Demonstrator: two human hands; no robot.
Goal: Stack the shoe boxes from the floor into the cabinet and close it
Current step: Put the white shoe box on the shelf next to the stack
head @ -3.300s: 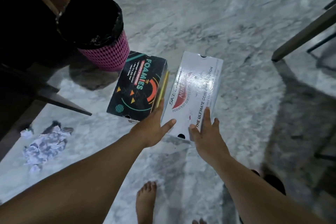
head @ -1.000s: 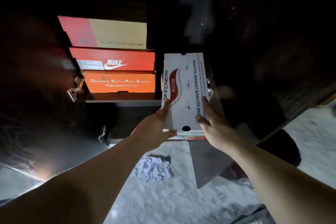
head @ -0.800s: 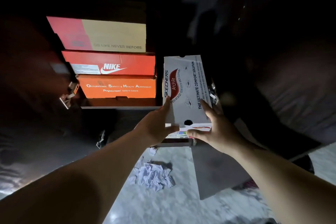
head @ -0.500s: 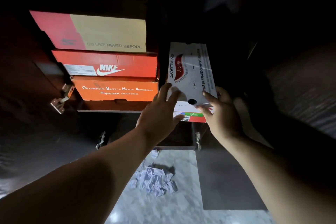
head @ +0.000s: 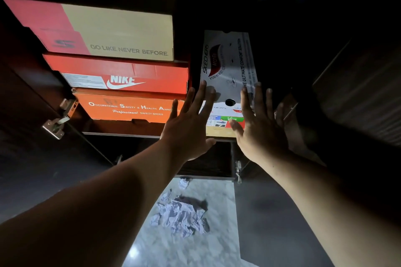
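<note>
White shoe box (head: 227,67) lies flat on the cabinet shelf (head: 121,134), at the shelf's right end, long side running back into the dark; its labelled short end faces out at the shelf's front edge; lid shows a red logo and black lettering, with a round hole near the front.

Left hand (head: 186,128) spread in front of the box's near left corner, fingers straight and splayed, fingertips over the lid edge; it grips nothing; whether the palm touches the box cannot be told. Right hand (head: 258,130) spread at the near right corner, fingers straight and pointing up along the lid's right side, thumb across the coloured end label; it grips nothing either; contact unclear.

Left part of the same shelf: a stack of three boxes just beside the white one; orange box (head: 125,106) at the bottom, red box (head: 130,73) on it, tan and pink box (head: 112,30) on top, all with long printed sides facing out.

Metal hinge (head: 58,121) on the cabinet's left side, near the shelf's left end; a second hinge (head: 238,169) lower, on the right.

Below the cabinet, pale marble floor (head: 184,249); crumpled paper (head: 180,214) lies on it, a smaller scrap (head: 183,183) nearer the cabinet base. Cabinet interior to the right of the box too dark to read.
</note>
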